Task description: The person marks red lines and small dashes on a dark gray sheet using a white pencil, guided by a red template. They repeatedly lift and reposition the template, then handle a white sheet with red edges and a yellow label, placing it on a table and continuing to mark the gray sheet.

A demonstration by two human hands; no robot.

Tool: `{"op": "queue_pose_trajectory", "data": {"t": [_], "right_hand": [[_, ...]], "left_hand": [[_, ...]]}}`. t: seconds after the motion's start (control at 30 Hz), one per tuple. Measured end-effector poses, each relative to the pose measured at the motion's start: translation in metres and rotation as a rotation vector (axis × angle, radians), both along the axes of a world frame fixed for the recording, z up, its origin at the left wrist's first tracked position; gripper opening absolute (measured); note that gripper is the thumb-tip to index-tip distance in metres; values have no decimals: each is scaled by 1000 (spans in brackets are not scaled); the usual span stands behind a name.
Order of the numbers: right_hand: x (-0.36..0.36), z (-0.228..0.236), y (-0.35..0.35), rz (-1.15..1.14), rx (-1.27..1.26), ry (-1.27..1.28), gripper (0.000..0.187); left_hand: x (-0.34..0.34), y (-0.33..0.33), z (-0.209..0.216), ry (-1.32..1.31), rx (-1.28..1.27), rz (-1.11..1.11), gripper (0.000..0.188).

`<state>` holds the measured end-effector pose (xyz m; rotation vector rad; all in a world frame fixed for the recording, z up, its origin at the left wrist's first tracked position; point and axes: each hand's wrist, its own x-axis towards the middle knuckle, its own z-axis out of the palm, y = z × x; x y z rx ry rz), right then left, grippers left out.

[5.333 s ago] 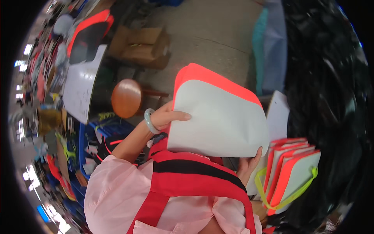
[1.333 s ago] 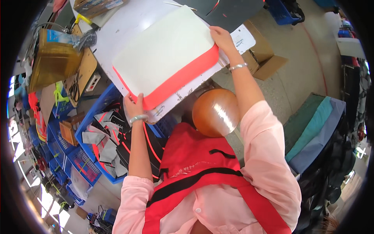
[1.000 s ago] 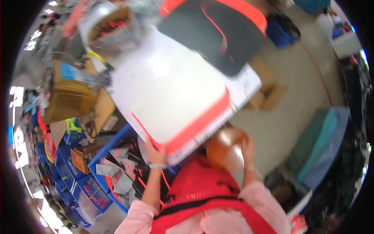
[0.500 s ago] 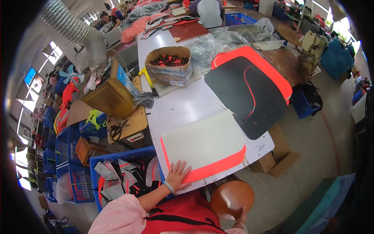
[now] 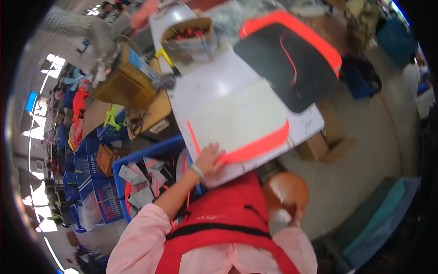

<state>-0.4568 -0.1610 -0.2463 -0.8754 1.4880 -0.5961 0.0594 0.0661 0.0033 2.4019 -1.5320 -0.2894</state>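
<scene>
White panel (image 5: 242, 118), red-edged, flat; round brown stool (image 5: 292, 189)

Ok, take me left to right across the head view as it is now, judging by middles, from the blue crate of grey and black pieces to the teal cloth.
Blue crate → left hand → pale panel with orange edge → right hand → open cardboard box on the floor → teal cloth.

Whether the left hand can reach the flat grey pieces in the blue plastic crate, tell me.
Likely yes: the left hand is close to the open crate, and no lid covers the grey pieces.
</scene>
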Motion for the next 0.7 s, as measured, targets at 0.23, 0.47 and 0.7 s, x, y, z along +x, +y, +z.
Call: {"op": "queue_pose_trajectory", "data": {"t": [0.23,0.47,0.7], "right_hand": [[131,98,-55,76,-411,620,49],[367,252,-137,532,-912,159,26],[569,255,-210,977,-1283,376,18]], "left_hand": [[10,-11,33,271,44,123,55],[-29,-29,33,-64,198,197,88],[-31,-36,26,-16,106,214,78]]}}
